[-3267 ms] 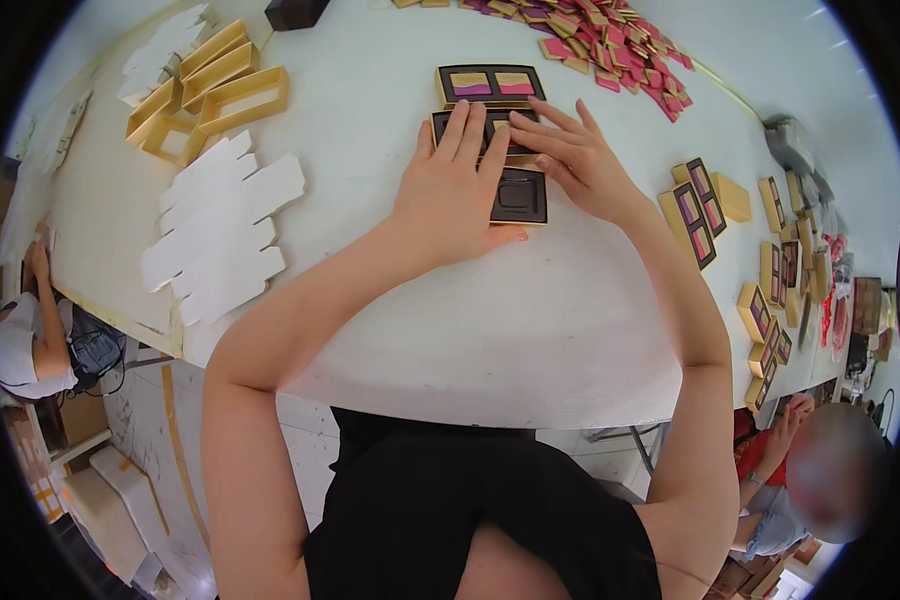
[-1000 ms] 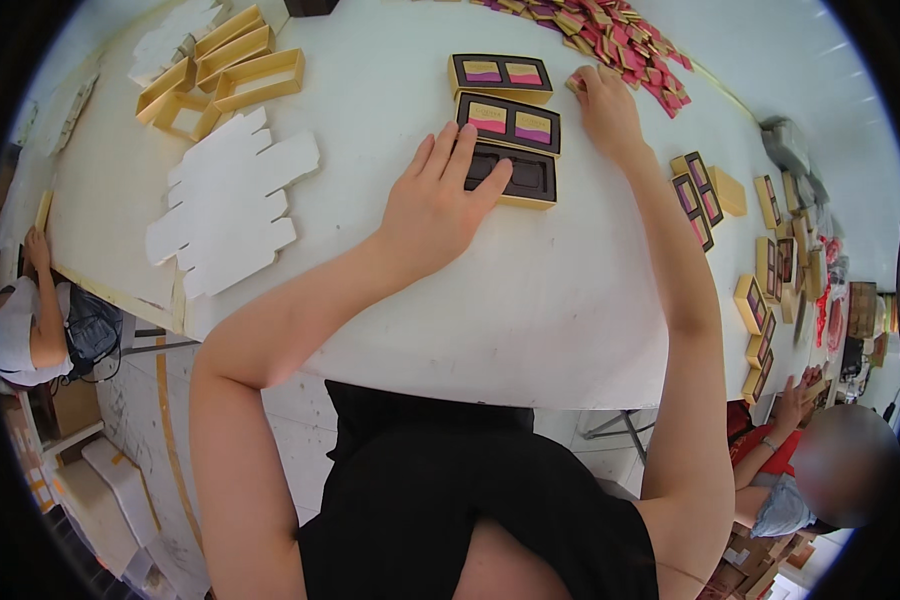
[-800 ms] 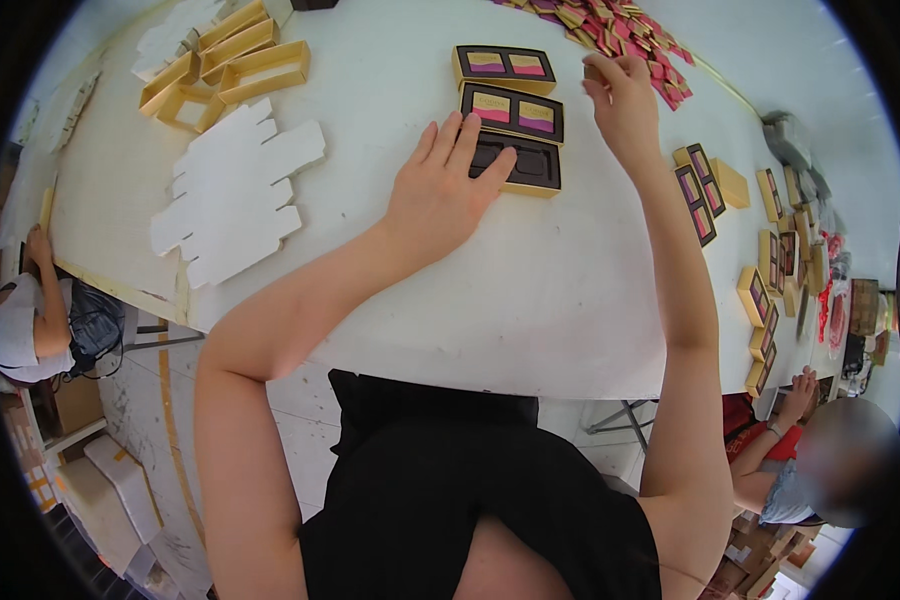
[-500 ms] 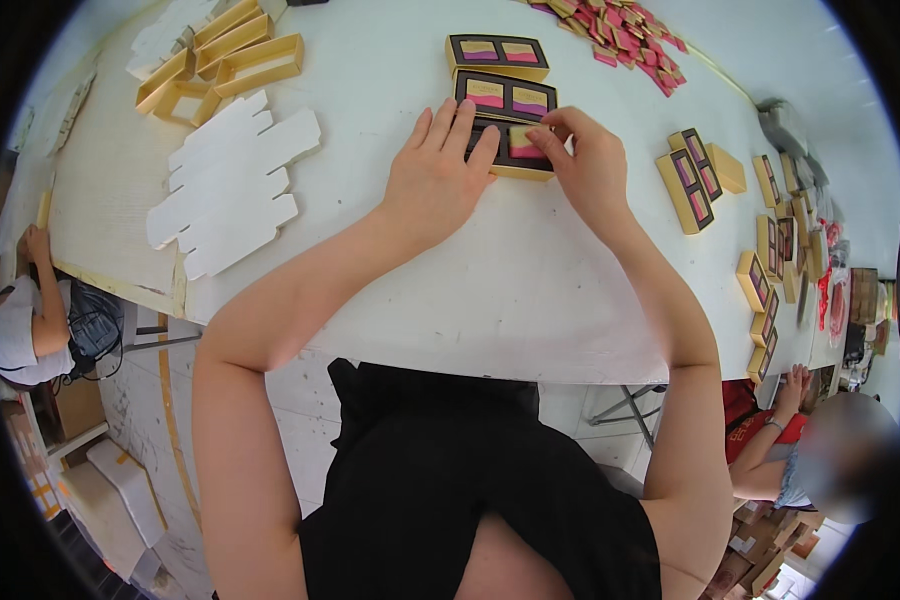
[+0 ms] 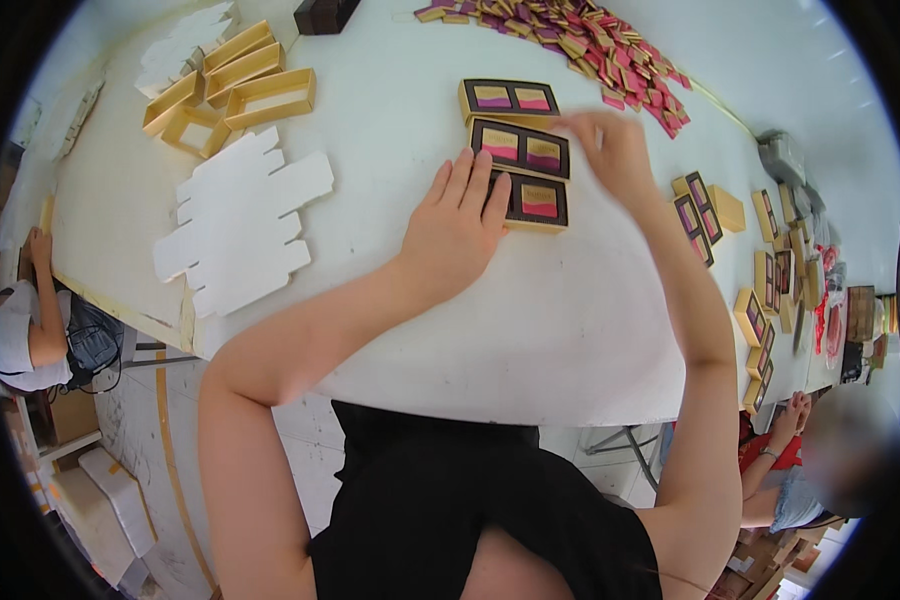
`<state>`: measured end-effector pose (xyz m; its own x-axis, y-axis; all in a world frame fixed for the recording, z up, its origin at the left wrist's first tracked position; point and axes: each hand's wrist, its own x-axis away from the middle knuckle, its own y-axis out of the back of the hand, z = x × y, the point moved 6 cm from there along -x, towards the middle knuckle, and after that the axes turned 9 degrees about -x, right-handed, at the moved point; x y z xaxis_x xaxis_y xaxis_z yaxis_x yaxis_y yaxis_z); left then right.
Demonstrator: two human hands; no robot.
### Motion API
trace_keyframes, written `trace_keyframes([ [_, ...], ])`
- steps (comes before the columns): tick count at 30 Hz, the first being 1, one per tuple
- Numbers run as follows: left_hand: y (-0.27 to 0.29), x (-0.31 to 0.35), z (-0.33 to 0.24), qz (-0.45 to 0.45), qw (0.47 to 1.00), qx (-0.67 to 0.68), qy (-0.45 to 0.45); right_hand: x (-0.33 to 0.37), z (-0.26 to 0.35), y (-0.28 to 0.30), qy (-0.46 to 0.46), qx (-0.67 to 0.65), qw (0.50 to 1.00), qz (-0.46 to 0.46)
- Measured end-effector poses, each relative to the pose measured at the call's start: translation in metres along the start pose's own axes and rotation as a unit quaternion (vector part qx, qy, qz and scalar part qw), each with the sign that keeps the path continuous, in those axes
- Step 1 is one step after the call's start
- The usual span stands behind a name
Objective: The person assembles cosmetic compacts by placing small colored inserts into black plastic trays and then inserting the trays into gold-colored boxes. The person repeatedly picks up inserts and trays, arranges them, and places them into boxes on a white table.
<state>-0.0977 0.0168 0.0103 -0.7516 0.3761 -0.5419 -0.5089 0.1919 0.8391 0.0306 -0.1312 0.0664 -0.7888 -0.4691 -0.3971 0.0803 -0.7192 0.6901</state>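
Note:
Three gold-rimmed boxes with dark inserts stand one behind another on the white table: the near box (image 5: 540, 226), the middle box (image 5: 518, 170) and the far box (image 5: 512, 113). A gold and pink wrapped piece (image 5: 540, 200) lies in the right compartment of the near box. My left hand (image 5: 450, 230) lies over that box's left side with its fingers stretched out, hiding the left compartment. Both compartments of the middle and far boxes hold wrapped pieces. My right hand (image 5: 618, 155), blurred, is raised beside the far and middle boxes, fingers apart, nothing visible in it.
A heap of wrapped pieces (image 5: 610, 55) spreads at the back right. White flat cartons (image 5: 245, 225) and empty gold frames (image 5: 270, 98) lie left, a dark stack (image 5: 325, 15) behind. More filled boxes (image 5: 698, 215) stand right. Other people sit at both sides.
My right hand has let go of the piece in the near box and moved up and right. My left hand stays on the box. The view has shifted, showing more of the far table.

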Motion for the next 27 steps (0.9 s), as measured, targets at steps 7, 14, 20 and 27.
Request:
trace_keyframes([
  [7,0.008,-0.002,0.001,-0.022,0.998,0.058,0.003,-0.158,-0.129,-0.051,0.05,0.201,0.978,-0.028],
  [14,0.012,0.005,0.0,-0.09,0.996,0.012,-0.014,-0.133,-0.113,-0.034,0.114,0.218,0.965,-0.092],
  [20,0.009,0.004,0.007,-0.069,0.997,0.016,0.001,-0.023,0.047,-0.013,0.171,0.228,0.957,0.054],
  [27,0.003,0.002,0.023,0.036,0.958,0.238,0.157,0.004,0.071,-0.06,-0.03,0.161,0.963,0.213],
])
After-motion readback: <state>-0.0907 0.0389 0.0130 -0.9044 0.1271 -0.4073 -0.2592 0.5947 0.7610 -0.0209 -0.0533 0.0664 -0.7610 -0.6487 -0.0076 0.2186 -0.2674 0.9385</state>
